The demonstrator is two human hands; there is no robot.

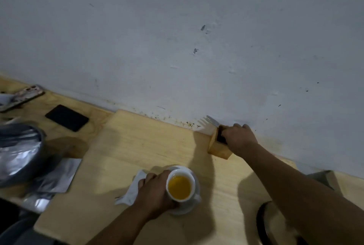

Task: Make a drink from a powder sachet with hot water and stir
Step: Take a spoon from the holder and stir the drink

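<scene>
A white cup point(180, 185) holding orange-yellow liquid stands on a white saucer point(189, 208) on a pale wooden board point(137, 146). My left hand point(155, 193) wraps the cup's left side. Under that hand lies a crumpled white sachet or tissue point(134, 187). My right hand point(239, 138) is far back by the wall, at the top of a small wooden utensil holder point(216, 147). Its fingers close around something dark in the holder's opening. A fork point(209, 121) sticks out of the holder toward the wall.
Silver foil pouches point(57, 177) and a shiny foil bag point(17, 152) lie at the left. A black phone point(67, 117) and another device point(21, 97) sit behind them. A dark round rim point(262, 223) shows at lower right. The white wall runs close behind the board.
</scene>
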